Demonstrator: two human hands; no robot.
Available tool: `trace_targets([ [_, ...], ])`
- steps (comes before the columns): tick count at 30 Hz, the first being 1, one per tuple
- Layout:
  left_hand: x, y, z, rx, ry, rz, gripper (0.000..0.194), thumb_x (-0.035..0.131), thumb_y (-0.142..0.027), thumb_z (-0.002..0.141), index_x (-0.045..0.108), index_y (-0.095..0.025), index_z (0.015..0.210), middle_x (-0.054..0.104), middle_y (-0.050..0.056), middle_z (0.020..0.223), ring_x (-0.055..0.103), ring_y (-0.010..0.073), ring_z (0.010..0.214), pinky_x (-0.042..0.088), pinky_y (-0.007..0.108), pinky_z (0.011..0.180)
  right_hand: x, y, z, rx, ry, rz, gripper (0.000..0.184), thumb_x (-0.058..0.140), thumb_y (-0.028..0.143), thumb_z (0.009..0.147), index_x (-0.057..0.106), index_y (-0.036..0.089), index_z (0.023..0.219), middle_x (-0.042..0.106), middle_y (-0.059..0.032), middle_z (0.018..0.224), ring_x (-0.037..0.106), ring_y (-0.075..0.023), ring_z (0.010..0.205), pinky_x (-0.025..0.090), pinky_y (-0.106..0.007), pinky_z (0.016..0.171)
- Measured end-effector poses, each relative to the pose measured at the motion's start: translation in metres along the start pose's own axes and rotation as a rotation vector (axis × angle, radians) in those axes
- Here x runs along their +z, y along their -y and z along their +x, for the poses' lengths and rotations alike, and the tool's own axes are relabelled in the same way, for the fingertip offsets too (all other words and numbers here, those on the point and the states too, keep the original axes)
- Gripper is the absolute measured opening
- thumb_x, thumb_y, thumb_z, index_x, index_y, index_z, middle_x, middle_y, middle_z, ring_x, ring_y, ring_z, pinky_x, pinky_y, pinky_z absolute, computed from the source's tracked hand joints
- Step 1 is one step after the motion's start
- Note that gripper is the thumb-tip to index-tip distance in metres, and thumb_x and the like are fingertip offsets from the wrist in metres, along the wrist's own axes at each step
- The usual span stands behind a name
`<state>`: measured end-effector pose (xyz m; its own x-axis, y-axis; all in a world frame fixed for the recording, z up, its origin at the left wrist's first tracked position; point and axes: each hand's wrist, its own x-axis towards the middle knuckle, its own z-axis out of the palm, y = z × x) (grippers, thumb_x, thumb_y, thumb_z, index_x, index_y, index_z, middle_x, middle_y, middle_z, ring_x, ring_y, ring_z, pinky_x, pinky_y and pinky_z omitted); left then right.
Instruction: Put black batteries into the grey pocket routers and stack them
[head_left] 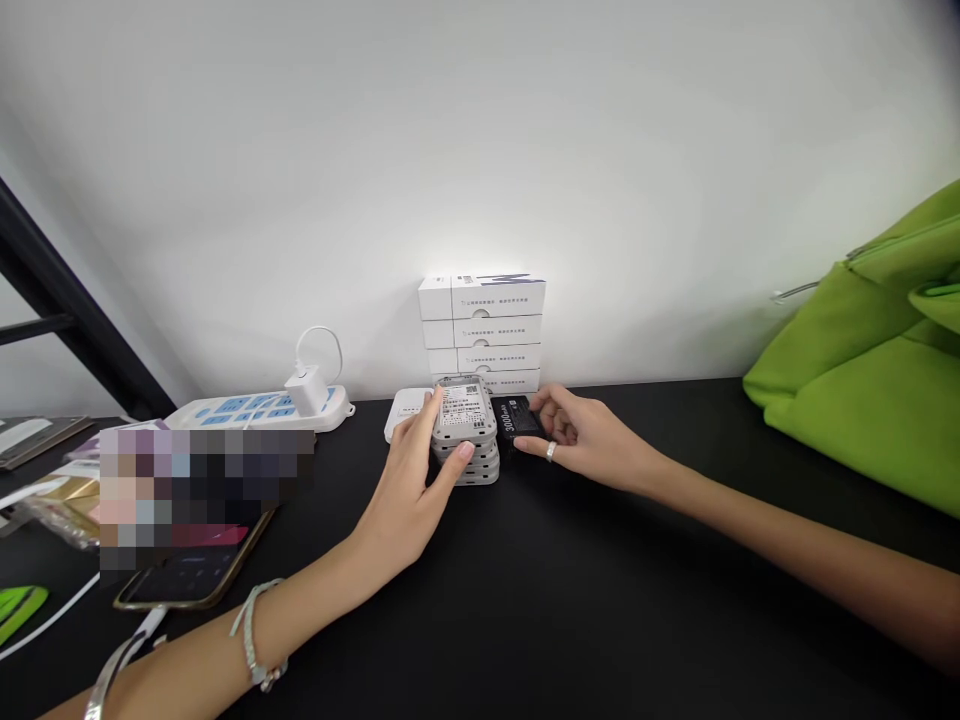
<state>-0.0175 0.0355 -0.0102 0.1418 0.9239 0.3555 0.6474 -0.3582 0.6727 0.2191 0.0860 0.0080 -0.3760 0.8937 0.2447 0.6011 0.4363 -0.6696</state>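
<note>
We clasp the near left corner of the device stack (474,464) with our left hand (401,495), thumb on the near side, fingers along the left; it stands mid-table (540,620). With our right hand (596,437) we pinch the black battery (517,418) just right of the stack, thumb on its near edge; its pale print runs sideways and starts "3000mA". On the uppermost device we see a white label (459,408) with dark lines too small to read and a square code at its far right. Beyond stand four white boxes (499,330), one on another, each front printed with tiny characters we cannot make out; the top one bears a large dark blue "M". To the stack's left lies a white case (406,410), its faint print unreadable, and farther left a power strip (247,405).
</note>
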Motion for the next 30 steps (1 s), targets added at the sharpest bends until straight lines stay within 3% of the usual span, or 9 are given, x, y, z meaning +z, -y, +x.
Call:
trace_targets([
  [3,-0.003,-0.003,-0.004,0.116,-0.106,0.100,0.063,0.040,-0.045,0.101,0.010,-0.027,0.153,0.018,0.014,0.159,0.014,0.0316,0.147,0.024,0.060,0.113,0.007,-0.001,-0.004,-0.020,-0.158,-0.040,0.042,0.060,0.059,0.081,0.035,0.026,0.076,0.033,0.0084,0.061,0.032,-0.0126,0.055,0.032,-0.028,0.053],
  [6,-0.006,-0.011,-0.013,0.511,-0.246,0.207,0.039,0.052,-0.028,0.094,0.041,-0.022,0.131,0.038,0.016,0.146,0.038,0.0314,0.132,0.033,0.053,0.106,0.006,-0.006,-0.005,0.005,-0.244,-0.065,0.049,0.046,0.059,0.089,0.021,0.025,0.064,0.022,0.0074,0.058,0.023,-0.0122,0.054,0.023,-0.028,0.052],
  [8,-0.005,-0.017,-0.018,0.748,-0.125,0.158,0.004,0.054,-0.021,0.090,0.053,-0.021,0.094,0.062,0.007,0.098,0.059,0.0223,0.093,0.047,0.037,0.082,0.001,-0.012,-0.005,0.012,-0.239,-0.085,0.051,0.040,0.058,0.092,0.016,0.024,0.062,0.019,0.0066,0.059,0.021,-0.0122,0.055,0.020,-0.029,0.052],
  [9,-0.004,-0.019,-0.020,0.762,-0.035,0.140,0.009,0.052,-0.021,0.090,0.050,-0.021,0.081,0.059,0.002,0.076,0.057,0.0171,0.071,0.045,0.029,0.065,-0.002,-0.016,-0.006,0.015,-0.226,-0.098,0.051,0.039,0.057,0.092,0.015,0.024,0.062,0.018,0.0065,0.059,0.020,-0.0122,0.055,0.019,-0.029,0.052],
  [11,-0.002,-0.022,-0.022,0.549,0.152,0.178,0.025,0.051,-0.024,0.091,0.043,-0.021,0.067,0.045,-0.006,0.054,0.041,0.0106,0.046,0.032,0.025,0.047,-0.007,-0.022,-0.010,0.013,-0.172,-0.125,0.050,0.041,0.055,0.092,0.016,0.024,0.062,0.019,0.0067,0.058,0.020,-0.0123,0.054,0.020,-0.029,0.052],
  [13,0.000,-0.023,-0.021,0.322,0.279,0.236,0.030,0.052,-0.027,0.091,0.042,-0.020,0.063,0.038,-0.008,0.048,0.037,0.0095,0.041,0.028,0.024,0.046,-0.012,-0.025,-0.016,-0.008,-0.083,-0.146,0.048,0.046,0.052,0.090,0.020,0.024,0.061,0.022,0.0070,0.055,0.023,-0.0124,0.052,0.021,-0.029,0.052],
  [15,0.001,-0.023,-0.019,0.209,0.340,0.268,0.029,0.053,-0.029,0.089,0.043,-0.020,0.063,0.038,-0.008,0.047,0.039,0.0102,0.042,0.027,0.024,0.047,-0.014,-0.025,-0.023,-0.075,0.032,-0.219,0.045,0.048,0.047,0.090,0.023,0.025,0.060,0.028,0.0065,0.054,0.028,-0.0132,0.050,0.023,-0.029,0.053],
  [19,0.000,-0.025,-0.016,0.212,0.378,0.279,0.029,0.050,-0.029,0.091,0.042,-0.020,0.065,0.040,-0.007,0.050,0.040,0.0106,0.045,0.024,0.025,0.049,-0.013,-0.021,-0.030,-0.180,0.153,-0.424,0.039,0.039,0.038,0.095,0.023,0.025,0.062,0.037,0.0044,0.056,0.036,-0.0155,0.051,0.025,-0.030,0.055],
  [30,0.000,-0.024,-0.018,0.198,0.398,0.273,0.027,0.048,-0.028,0.091,0.041,-0.020,0.066,0.039,-0.007,0.051,0.037,0.0100,0.046,0.022,0.026,0.051,-0.012,-0.027,-0.031,-0.201,0.120,-0.473,0.038,0.040,0.031,0.096,0.022,0.025,0.063,0.039,0.0048,0.055,0.037,-0.0144,0.049,0.025,-0.029,0.053],
])
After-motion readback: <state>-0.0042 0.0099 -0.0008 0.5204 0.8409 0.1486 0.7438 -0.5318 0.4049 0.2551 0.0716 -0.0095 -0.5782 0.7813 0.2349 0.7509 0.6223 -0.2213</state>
